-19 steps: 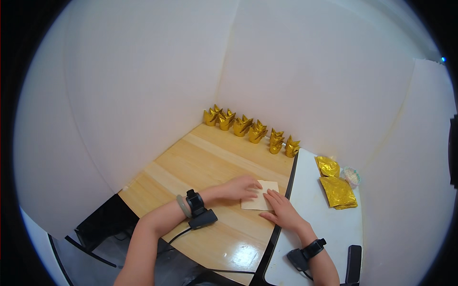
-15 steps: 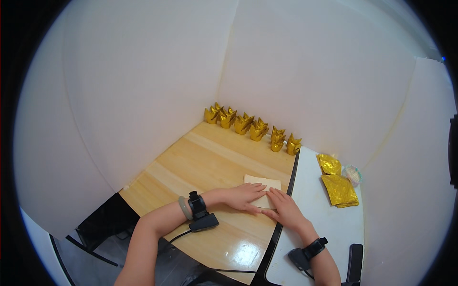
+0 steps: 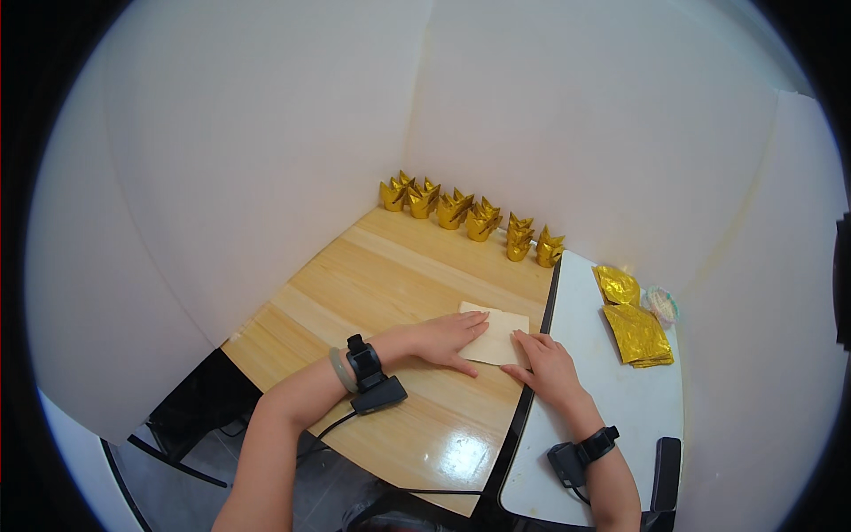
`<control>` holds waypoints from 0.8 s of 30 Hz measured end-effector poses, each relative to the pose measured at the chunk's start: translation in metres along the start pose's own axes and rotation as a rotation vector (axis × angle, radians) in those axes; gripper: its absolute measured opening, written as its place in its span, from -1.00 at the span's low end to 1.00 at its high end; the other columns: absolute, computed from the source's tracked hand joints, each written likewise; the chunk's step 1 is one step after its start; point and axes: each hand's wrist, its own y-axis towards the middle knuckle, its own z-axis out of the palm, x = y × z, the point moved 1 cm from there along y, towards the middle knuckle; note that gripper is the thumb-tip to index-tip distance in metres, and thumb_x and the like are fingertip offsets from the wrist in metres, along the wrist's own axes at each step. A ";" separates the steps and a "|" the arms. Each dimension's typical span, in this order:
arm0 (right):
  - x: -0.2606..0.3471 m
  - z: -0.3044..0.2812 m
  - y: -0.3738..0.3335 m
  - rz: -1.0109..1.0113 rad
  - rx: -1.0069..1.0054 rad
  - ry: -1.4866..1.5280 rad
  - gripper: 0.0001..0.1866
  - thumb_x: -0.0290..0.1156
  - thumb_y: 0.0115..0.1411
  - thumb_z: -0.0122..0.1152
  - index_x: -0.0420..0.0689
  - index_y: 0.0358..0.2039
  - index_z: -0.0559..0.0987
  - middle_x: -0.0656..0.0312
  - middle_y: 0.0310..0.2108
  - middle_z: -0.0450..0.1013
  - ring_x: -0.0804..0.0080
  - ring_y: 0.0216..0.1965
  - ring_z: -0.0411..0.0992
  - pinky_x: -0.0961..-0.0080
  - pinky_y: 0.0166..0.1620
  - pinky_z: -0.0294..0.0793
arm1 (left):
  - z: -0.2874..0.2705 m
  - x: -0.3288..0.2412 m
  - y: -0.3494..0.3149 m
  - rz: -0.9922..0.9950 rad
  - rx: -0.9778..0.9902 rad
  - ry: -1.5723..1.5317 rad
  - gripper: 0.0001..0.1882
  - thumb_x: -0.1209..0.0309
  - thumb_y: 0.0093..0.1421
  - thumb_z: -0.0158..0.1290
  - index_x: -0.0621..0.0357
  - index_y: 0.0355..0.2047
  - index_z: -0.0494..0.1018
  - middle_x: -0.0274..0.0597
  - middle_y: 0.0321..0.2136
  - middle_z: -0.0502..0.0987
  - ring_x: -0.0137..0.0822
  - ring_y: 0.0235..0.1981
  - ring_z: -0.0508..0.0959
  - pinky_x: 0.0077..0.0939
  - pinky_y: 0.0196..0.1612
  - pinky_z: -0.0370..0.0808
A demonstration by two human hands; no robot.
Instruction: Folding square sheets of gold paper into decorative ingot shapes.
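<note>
A cream-coloured, paper-like square (image 3: 493,338) lies flat on the wooden tabletop. My left hand (image 3: 446,340) rests at its left edge, the fingertips on the sheet and the thumb stretched apart toward me. At the right edge my right hand (image 3: 546,365) lies with its fingers extended over the sheet and its thumb by the near right corner. Both hands are open, palms down, and the middle of the sheet shows between them.
Several gold foil cups with pointed rims (image 3: 455,210) line the far edge by the white wall (image 3: 567,115). On the white board (image 3: 585,403) lie gold foil sheets (image 3: 639,335), a small pale round item (image 3: 661,306) and a black bar (image 3: 667,474). A cable (image 3: 332,429) trails from my left wrist device.
My hands have parted sideways, uncovering more of the cream sheet's middle. The whole view has shifted slightly, so the cups and board appear higher.
</note>
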 end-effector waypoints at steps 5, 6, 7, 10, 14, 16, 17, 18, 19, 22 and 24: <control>-0.004 -0.002 -0.004 -0.048 -0.084 -0.011 -0.43 -0.05 0.06 0.21 -0.20 -0.04 0.43 0.09 -0.12 0.46 0.18 -0.06 0.38 0.33 -0.04 0.38 | -0.009 0.003 0.002 0.054 -0.098 -0.120 -0.23 0.05 0.08 0.12 0.42 0.11 0.21 0.26 0.18 0.14 0.07 0.23 0.12 -0.29 0.26 0.08; -0.006 -0.001 -0.005 -0.034 -0.086 -0.015 -0.43 -0.05 0.06 0.21 -0.20 -0.04 0.43 0.09 -0.12 0.46 0.18 -0.06 0.38 0.33 -0.04 0.38 | -0.009 0.003 0.002 0.068 -0.093 -0.121 -0.23 0.05 0.08 0.12 0.42 0.11 0.21 0.26 0.18 0.14 0.07 0.23 0.12 -0.29 0.26 0.08; -0.007 0.002 -0.004 -0.063 -0.098 -0.013 -0.46 -0.09 0.06 0.21 -0.19 -0.04 0.43 0.11 -0.15 0.47 0.19 -0.07 0.38 0.33 -0.07 0.39 | -0.009 0.003 0.001 0.042 -0.119 -0.169 -0.28 0.08 0.09 0.13 0.38 0.10 0.24 0.22 0.15 0.19 0.05 0.21 0.16 -0.30 0.24 0.11; -0.015 0.007 -0.005 -0.108 -0.192 -0.026 -0.65 -0.24 0.07 0.20 -0.09 -0.14 0.50 0.17 -0.29 0.51 0.24 -0.23 0.46 0.36 -0.21 0.46 | -0.017 0.001 0.006 -0.079 -0.098 -0.385 -0.36 0.15 0.10 0.13 0.32 0.08 0.28 0.15 0.10 0.29 0.01 0.17 0.23 -0.32 0.19 0.18; -0.033 0.005 0.000 0.073 -0.385 0.131 -0.90 -0.39 0.05 0.18 -0.05 -0.40 0.60 0.17 -0.51 0.50 0.26 -0.52 0.45 0.42 -0.45 0.44 | -0.009 0.004 0.005 -0.174 -0.315 -0.490 -0.46 0.25 0.12 0.12 0.26 0.05 0.32 0.07 0.07 0.33 -0.04 0.11 0.30 -0.33 0.15 0.23; -0.073 -0.006 0.006 0.383 -0.458 0.401 -0.88 -0.37 0.07 0.19 -0.13 -0.44 0.58 0.15 -0.64 0.44 0.33 -0.60 0.42 0.44 -0.48 0.38 | -0.002 0.010 0.006 -0.135 -0.344 -0.449 -0.47 0.25 0.11 0.12 0.25 0.04 0.33 0.08 0.05 0.34 -0.01 0.09 0.30 -0.31 0.15 0.24; -0.099 -0.011 0.007 0.411 -0.546 0.387 -0.85 -0.36 0.08 0.19 -0.18 -0.48 0.56 0.17 -0.68 0.40 0.40 -0.63 0.40 0.46 -0.52 0.34 | -0.001 0.011 0.005 -0.118 -0.383 -0.396 -0.48 0.24 0.11 0.11 0.24 0.04 0.34 0.08 0.04 0.35 0.02 0.07 0.30 -0.29 0.14 0.24; -0.124 -0.018 0.007 0.444 -0.632 0.366 -0.80 -0.34 0.09 0.19 -0.22 -0.52 0.55 0.19 -0.73 0.37 0.47 -0.66 0.37 0.49 -0.56 0.30 | 0.001 0.012 0.007 -0.102 -0.381 -0.404 -0.48 0.24 0.11 0.11 0.24 0.04 0.34 0.08 0.04 0.35 0.02 0.07 0.30 -0.29 0.14 0.24; -0.135 -0.026 0.014 0.583 -0.617 0.568 -0.80 -0.36 0.10 0.19 -0.24 -0.53 0.53 0.21 -0.71 0.38 0.52 -0.64 0.38 0.54 -0.57 0.32 | -0.001 0.013 -0.001 -0.094 -0.334 -0.356 -0.48 0.25 0.11 0.11 0.23 0.04 0.34 0.07 0.05 0.33 0.01 0.09 0.28 -0.28 0.16 0.22; -0.183 -0.044 0.009 0.754 -0.703 0.905 -0.81 -0.42 0.11 0.19 -0.27 -0.54 0.50 0.22 -0.63 0.43 0.55 -0.58 0.42 0.65 -0.56 0.39 | 0.003 0.010 0.002 -0.023 -0.278 -0.284 -0.48 0.26 0.10 0.11 0.22 0.04 0.34 0.04 0.09 0.30 -0.01 0.12 0.24 -0.26 0.19 0.17; -0.219 -0.045 0.009 0.764 -0.794 1.073 -0.84 -0.47 0.12 0.18 -0.28 -0.54 0.48 0.20 -0.57 0.46 0.52 -0.55 0.45 0.71 -0.53 0.44 | 0.006 0.009 0.005 0.009 -0.266 -0.243 -0.48 0.26 0.10 0.11 0.22 0.04 0.34 0.03 0.11 0.29 -0.01 0.13 0.22 -0.25 0.20 0.14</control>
